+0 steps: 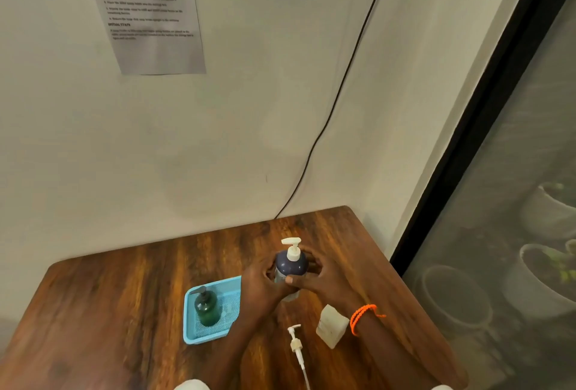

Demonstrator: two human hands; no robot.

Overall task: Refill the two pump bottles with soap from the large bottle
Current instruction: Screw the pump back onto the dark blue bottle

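A dark blue bottle [291,265] with a white pump head stands upright on the wooden table [124,296]. My left hand [265,286] and my right hand [321,280] both wrap around its body from either side. A green pump bottle [206,308] with a black pump stands in a light blue tray [190,318] to the left. A loose white pump [296,343] with its long tube lies on the table in front of the hands. A pale translucent bottle [332,325] sits under my right wrist.
The table is pushed against a white wall with a taped paper sheet [146,9] and a black cable [343,84] running down it. A dark-framed glass door [498,171] stands right of the table's edge.
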